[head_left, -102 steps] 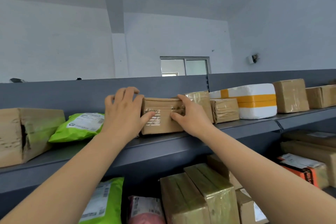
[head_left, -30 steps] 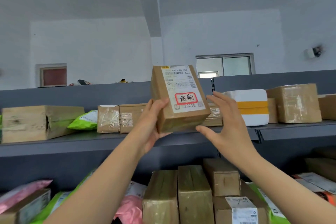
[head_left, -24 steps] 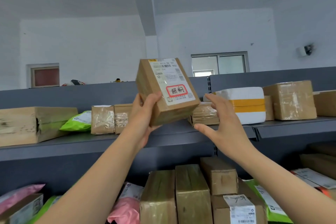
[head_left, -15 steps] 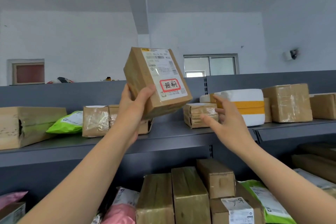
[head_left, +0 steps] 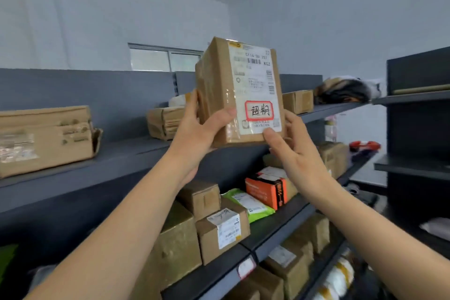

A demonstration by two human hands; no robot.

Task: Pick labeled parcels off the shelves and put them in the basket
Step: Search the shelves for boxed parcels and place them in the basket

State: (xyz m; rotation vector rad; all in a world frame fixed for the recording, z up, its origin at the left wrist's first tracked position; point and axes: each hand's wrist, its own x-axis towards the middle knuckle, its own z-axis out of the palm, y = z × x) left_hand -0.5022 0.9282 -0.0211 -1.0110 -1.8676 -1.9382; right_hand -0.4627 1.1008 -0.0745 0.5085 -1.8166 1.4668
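1. Dark grey metal shelving [head_left: 136, 153] runs along a pale wall with a small window [head_left: 165, 57]; its top shelf carries a torn cardboard carton [head_left: 46, 139], the tier below a mix of taped boxes, an orange box [head_left: 267, 190] and a green mailer [head_left: 250, 204].
2. The labeled parcel [head_left: 233, 95] is held upright in the air in front of the top shelf, clear of it.
3. The left hand [head_left: 197, 134] clasps its lower left edge, thumb on the front; the right hand [head_left: 294, 151] pinches the lower right corner.
4. It is a brown, tape-wrapped cardboard box with a white shipping label [head_left: 255, 85] and a red-framed handwritten sticker [head_left: 259, 111].
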